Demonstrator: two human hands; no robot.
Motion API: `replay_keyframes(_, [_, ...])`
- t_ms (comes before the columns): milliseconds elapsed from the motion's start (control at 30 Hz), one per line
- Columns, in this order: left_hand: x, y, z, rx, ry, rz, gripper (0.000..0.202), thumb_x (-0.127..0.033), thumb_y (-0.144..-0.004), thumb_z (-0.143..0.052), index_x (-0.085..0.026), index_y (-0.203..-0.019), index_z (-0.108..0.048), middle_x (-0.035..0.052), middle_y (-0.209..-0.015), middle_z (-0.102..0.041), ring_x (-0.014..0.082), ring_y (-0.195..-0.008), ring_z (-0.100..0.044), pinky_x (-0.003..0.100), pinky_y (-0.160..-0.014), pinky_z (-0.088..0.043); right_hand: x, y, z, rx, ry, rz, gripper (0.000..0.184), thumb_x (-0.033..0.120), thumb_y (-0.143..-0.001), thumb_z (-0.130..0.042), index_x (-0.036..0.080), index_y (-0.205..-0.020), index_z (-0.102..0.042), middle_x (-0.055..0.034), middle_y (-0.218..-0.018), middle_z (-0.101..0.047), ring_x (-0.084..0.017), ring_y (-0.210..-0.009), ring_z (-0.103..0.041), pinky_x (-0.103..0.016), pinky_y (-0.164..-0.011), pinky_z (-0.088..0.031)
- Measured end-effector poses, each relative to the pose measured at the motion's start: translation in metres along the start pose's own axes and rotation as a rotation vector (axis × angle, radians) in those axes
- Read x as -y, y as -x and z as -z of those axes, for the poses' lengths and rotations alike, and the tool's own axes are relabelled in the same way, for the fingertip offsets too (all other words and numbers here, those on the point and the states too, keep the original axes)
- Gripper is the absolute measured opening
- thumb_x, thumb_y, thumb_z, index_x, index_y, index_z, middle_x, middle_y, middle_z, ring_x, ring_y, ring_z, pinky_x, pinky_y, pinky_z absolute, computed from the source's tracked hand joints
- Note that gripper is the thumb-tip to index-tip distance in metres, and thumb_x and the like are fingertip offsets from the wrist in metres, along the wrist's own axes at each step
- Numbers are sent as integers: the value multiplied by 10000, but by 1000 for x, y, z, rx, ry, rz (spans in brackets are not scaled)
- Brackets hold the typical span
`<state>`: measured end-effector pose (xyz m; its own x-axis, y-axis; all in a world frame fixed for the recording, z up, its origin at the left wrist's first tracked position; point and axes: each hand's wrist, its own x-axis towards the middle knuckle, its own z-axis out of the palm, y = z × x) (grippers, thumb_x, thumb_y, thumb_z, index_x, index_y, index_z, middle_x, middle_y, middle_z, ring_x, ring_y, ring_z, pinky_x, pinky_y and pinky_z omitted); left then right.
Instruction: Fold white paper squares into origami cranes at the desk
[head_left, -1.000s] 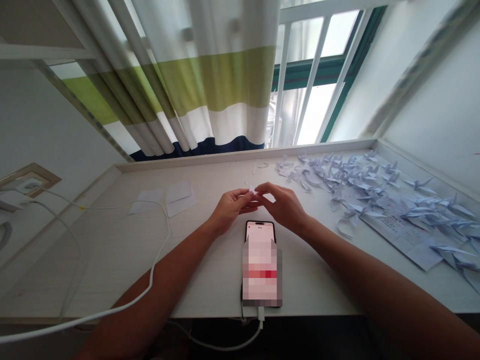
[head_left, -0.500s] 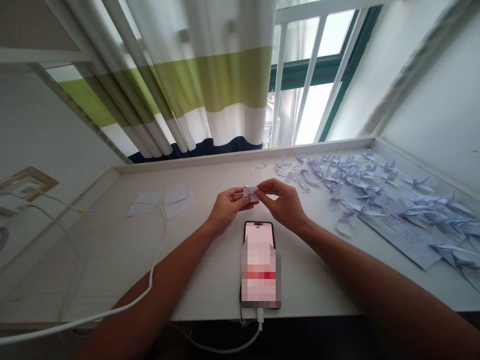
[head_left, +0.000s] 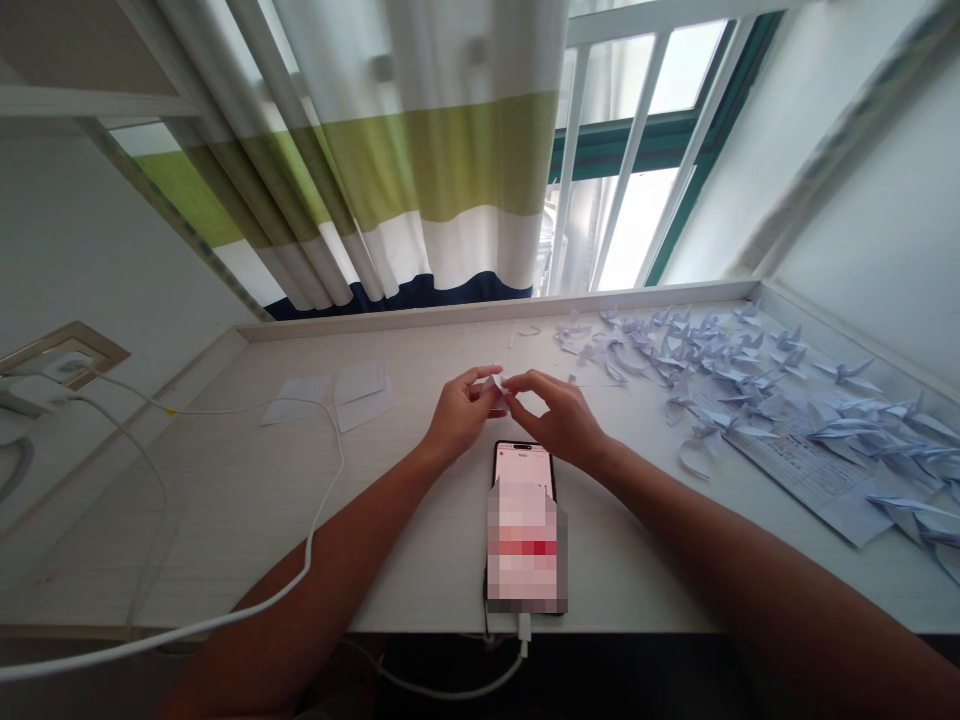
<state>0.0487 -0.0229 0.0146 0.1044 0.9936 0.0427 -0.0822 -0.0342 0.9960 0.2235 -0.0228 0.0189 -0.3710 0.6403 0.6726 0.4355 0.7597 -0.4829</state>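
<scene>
A small folded piece of white paper (head_left: 493, 384) is held up between my two hands, just above the tabletop. My left hand (head_left: 459, 412) pinches it from the left, thumb in front and fingers behind. From the right, my right hand (head_left: 559, 412) grips its edge between thumb and fingertips. The fingers cover much of the paper, so its full shape is hidden. Below the hands lies a phone (head_left: 523, 470) with a lit pink screen, partly blurred out.
Many folded paper cranes (head_left: 705, 350) spread over the right side, some on a printed sheet (head_left: 814, 480). Flat paper squares (head_left: 361, 385) lie to the left. A white cable (head_left: 322, 500) crosses the left side; another plug (head_left: 524, 628) enters the phone. A curtain (head_left: 450, 150) hangs behind.
The folded paper has turned and shows a more upright, pointed shape. My right fingers have shifted closer over it. The whole view has moved slightly.
</scene>
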Motion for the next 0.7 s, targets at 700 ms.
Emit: replay_keyframes(700, [5,6,-13,-51,-15,-101,413,-381,-895,-734,-245,-1212,-507,40,-925,-766,195,-865,-747,396,-832,-613,-7,-5,-1,86,348,53,123,140,-1006,-523,167,-1061,-630,-119,-977,-731,-242,-852,-672,-355,-732,-543])
